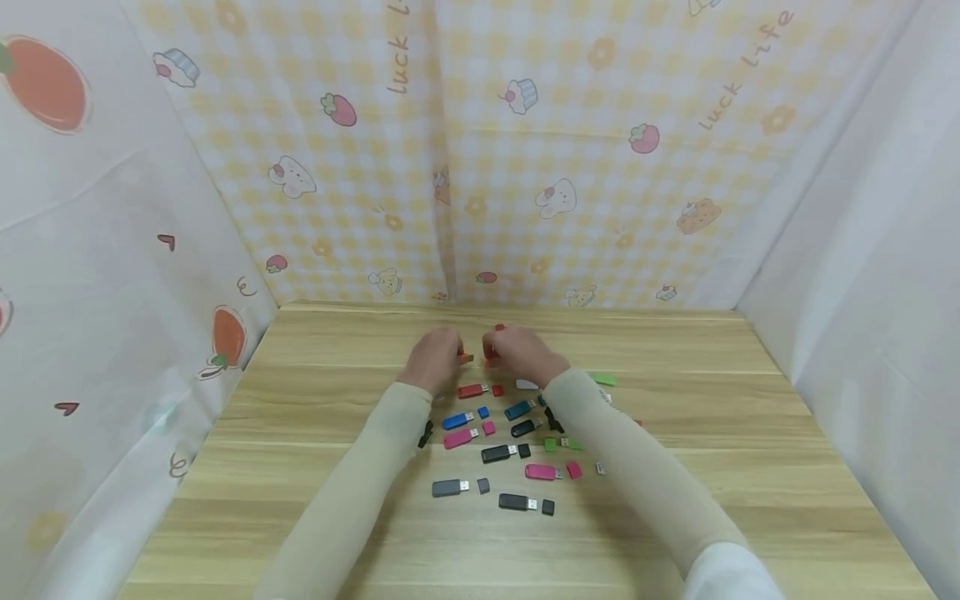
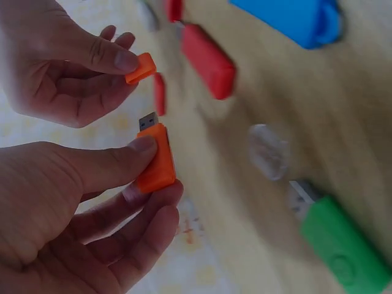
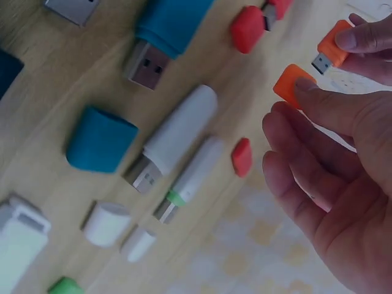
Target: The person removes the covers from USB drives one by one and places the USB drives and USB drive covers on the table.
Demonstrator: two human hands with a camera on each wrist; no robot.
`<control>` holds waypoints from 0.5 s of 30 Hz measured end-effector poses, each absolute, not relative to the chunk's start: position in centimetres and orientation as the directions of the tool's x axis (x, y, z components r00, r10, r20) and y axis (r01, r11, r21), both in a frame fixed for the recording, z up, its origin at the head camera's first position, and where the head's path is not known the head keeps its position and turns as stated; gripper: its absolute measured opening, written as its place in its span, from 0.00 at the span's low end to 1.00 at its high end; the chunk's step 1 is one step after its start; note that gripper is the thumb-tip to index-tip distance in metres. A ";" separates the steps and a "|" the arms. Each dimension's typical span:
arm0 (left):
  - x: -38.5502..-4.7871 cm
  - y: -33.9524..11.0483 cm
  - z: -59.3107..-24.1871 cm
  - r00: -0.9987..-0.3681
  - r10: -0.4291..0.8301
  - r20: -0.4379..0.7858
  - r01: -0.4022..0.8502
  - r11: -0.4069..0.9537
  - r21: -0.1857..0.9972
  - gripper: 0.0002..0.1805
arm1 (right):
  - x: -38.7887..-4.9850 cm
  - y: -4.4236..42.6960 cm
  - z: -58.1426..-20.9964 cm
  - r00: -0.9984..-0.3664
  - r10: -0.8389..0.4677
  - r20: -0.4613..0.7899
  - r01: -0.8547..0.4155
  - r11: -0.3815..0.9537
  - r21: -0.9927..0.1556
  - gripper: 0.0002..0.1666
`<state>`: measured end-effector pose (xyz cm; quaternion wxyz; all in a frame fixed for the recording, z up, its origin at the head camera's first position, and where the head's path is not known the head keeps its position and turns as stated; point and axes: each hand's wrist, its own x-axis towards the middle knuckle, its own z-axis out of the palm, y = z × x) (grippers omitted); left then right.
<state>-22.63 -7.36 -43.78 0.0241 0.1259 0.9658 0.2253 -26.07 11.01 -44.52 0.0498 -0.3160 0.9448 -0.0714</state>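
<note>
Between thumb and fingers my left hand (image 1: 433, 358) pinches an orange USB stick (image 2: 158, 165), its metal plug bare. My right hand (image 1: 521, 353) holds the matching orange cap (image 3: 286, 84) by thumb and fingers. A small gap parts the cap from the plug. Both hands are above the far part of the table. Below them lie a red USB stick (image 1: 471, 391) and its red cap (image 1: 497, 390). In the right wrist view, a white USB stick (image 3: 179, 128) and a teal cap (image 3: 101, 139) lie beside the right hand.
Several uncapped USB sticks are spread over the wooden table (image 1: 300, 517), including a blue one (image 1: 456, 422), a pink one (image 1: 542, 472) and a grey one (image 1: 447, 488), with caps near their plugs. A patterned curtain (image 1: 480, 167) stands behind the table.
</note>
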 end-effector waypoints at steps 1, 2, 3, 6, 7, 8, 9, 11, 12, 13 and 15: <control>-22.8 -7.4 -44.1 -0.967 0.253 -0.006 0.225 0.868 0.443 0.04 | -26.2 10.9 -44.7 -0.800 -0.597 -0.062 -0.581 0.796 -0.170 0.05; -22.9 -7.4 -44.4 -0.967 0.254 -0.022 0.218 0.869 0.443 0.05 | -26.3 10.8 -44.9 -0.806 -0.587 -0.081 -0.567 0.804 -0.178 0.05; -23.1 -7.5 -44.7 -0.966 0.256 -0.037 0.214 0.870 0.443 0.05 | -26.3 10.7 -45.1 -0.811 -0.577 -0.099 -0.554 0.811 -0.186 0.05; -23.3 -7.6 -45.4 -0.963 0.259 -0.075 0.196 0.863 0.466 0.07 | -26.3 10.4 -45.4 -0.819 -0.557 -0.136 -0.526 0.824 -0.211 0.06; -23.4 -7.7 -45.6 -0.961 0.263 -0.081 0.196 0.861 0.469 0.08 | -26.3 10.4 -45.4 -0.821 -0.554 -0.142 -0.520 0.826 -0.217 0.06; -23.4 -7.7 -45.7 -0.960 0.266 -0.086 0.195 0.858 0.474 0.08 | -26.3 10.3 -45.5 -0.822 -0.551 -0.145 -0.516 0.827 -0.223 0.06; -23.5 -7.8 -45.9 -0.960 0.267 -0.089 0.194 0.857 0.477 0.08 | -26.3 10.2 -45.5 -0.822 -0.552 -0.139 -0.517 0.826 -0.223 0.06; -23.4 -7.8 -46.1 -0.959 0.269 -0.095 0.192 0.855 0.482 0.07 | -26.4 10.0 -45.7 -0.826 -0.548 -0.133 -0.514 0.829 -0.222 0.07; -23.4 -7.9 -46.2 -0.958 0.271 -0.096 0.193 0.854 0.483 0.07 | -26.4 10.0 -45.8 -0.828 -0.545 -0.131 -0.510 0.830 -0.226 0.07; -23.5 -7.9 -46.3 -0.958 0.272 -0.095 0.195 0.856 0.479 0.07 | -26.4 9.9 -45.9 -0.831 -0.541 -0.130 -0.505 0.832 -0.229 0.08; -23.5 -7.9 -46.5 -0.958 0.271 -0.094 0.197 0.860 0.471 0.07 | -26.5 9.8 -46.2 -0.837 -0.532 -0.128 -0.498 0.837 -0.226 0.09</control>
